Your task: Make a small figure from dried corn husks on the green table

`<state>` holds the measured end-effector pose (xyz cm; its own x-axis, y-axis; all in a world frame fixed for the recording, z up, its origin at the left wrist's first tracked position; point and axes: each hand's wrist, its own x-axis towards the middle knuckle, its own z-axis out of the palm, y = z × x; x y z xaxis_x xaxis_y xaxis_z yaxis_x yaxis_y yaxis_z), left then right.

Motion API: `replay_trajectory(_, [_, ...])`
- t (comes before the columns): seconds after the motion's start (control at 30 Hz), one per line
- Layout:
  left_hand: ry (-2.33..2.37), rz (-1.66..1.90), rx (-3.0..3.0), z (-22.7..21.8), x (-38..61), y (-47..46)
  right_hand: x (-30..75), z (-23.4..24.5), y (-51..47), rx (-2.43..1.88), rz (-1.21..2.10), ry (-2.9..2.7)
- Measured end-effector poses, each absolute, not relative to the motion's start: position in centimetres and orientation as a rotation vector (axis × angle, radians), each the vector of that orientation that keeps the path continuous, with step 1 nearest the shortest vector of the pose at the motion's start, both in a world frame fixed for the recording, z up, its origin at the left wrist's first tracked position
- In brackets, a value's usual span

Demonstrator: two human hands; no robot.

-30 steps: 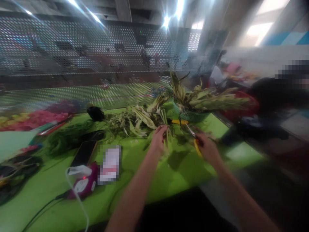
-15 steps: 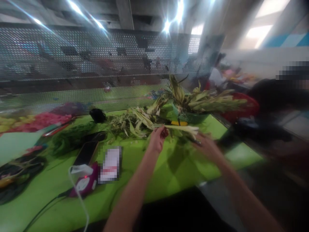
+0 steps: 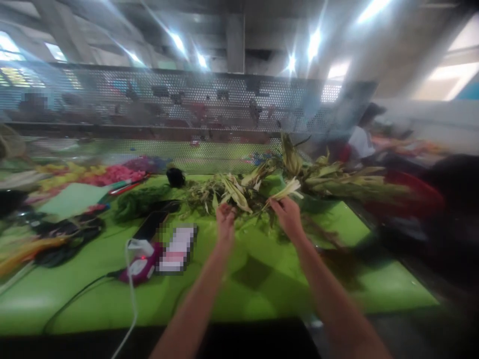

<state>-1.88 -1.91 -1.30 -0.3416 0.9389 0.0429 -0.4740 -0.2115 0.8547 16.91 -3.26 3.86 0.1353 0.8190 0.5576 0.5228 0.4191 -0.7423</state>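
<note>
My right hand (image 3: 288, 215) is closed around the narrow end of a pale corn husk (image 3: 291, 187), whose wider, frayed end points up and right. To its left, my left hand (image 3: 225, 222) has its fingers pinched together at the front of the dry husk pile (image 3: 237, 193). Whether something thin is between those fingers is too blurred to tell. Behind the right hand, a bundle of long greenish husks (image 3: 329, 177) rests in a green basin (image 3: 314, 204), mostly hidden by the leaves.
Left on the green table (image 3: 262, 299) are a purple power adapter (image 3: 140, 269) with cables, a dark phone (image 3: 151, 224) and a pale blurred-out phone (image 3: 177, 249). Green netting (image 3: 136, 202) lies behind. A perforated metal screen (image 3: 209, 107) closes the far side. A person (image 3: 362, 137) sits far right.
The view has swung left. My hands have changed place on the husk: the left held it before, and now the right grips it, its frayed end turned upward.
</note>
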Motion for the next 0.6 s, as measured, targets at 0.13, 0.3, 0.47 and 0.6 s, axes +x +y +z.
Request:
replay_trajectory(0.13, [0.970,1.631,1.133,-1.3,-1.0,-2.3,17.7,2.3,-2.9,-1.291,0.225,-1.730])
replay_trajectory(0.3, [0.924,1.211,1.455,-2.5,2.1,-3.4,16.9,1.1,-3.0,-1.220,0.500,-1.659])
replay_trajectory(0.47, [0.958,1.093,1.401,-2.8,2.8,-4.2,16.3,1.4,-2.7,-1.017,0.893,-1.344])
replay_trajectory(0.6, [0.953,1.092,1.307,-3.1,2.8,-4.6,16.4,1.5,-2.4,-0.988,0.916,-1.237])
